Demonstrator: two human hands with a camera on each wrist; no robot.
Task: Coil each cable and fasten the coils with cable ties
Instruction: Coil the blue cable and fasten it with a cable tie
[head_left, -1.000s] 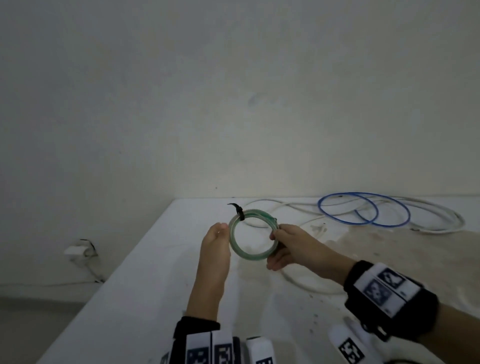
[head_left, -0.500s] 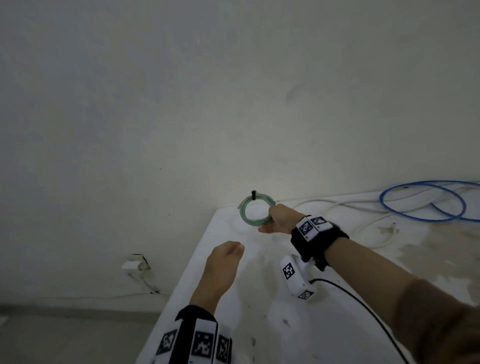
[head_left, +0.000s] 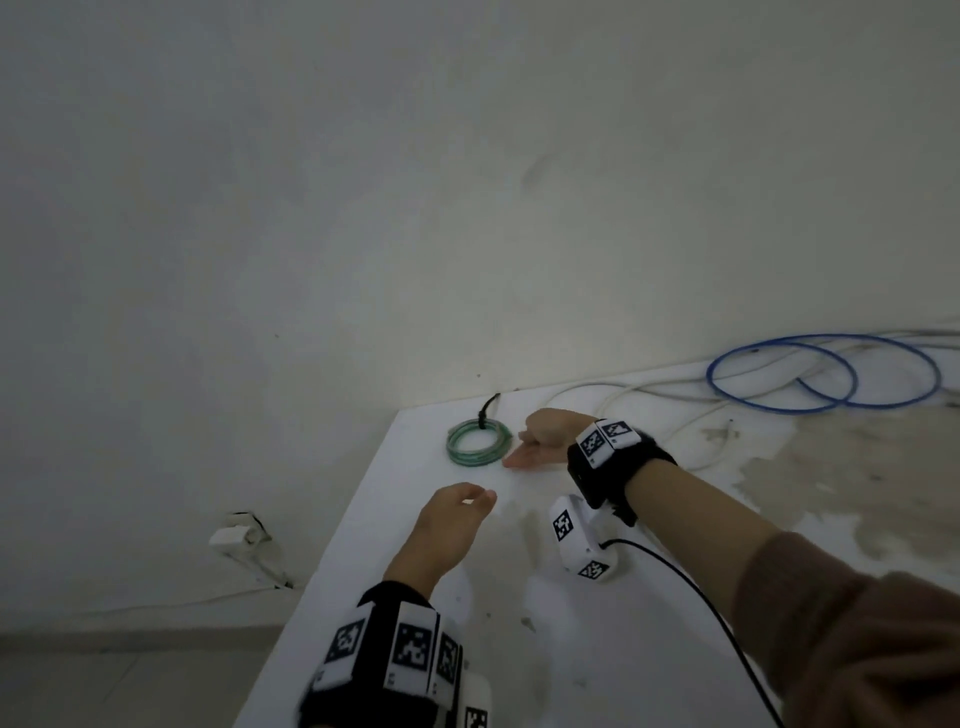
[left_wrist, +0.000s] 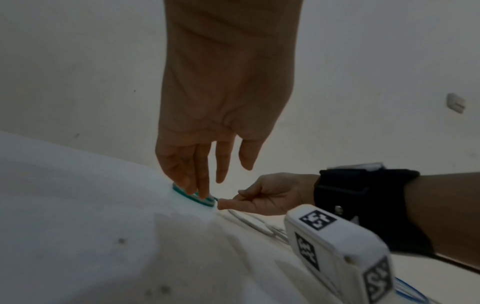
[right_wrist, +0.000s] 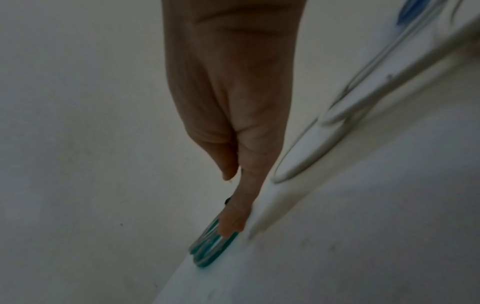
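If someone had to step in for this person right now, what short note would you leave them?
Left hand: hangs relaxed above the table, holding nothing.
Right hand: fingers out beside the green coil, gripping nothing.
Done: green coil lies flat at the table's far corner, black cable tie on it.
Left: blue cable and white cable lie loose, far right, untied.
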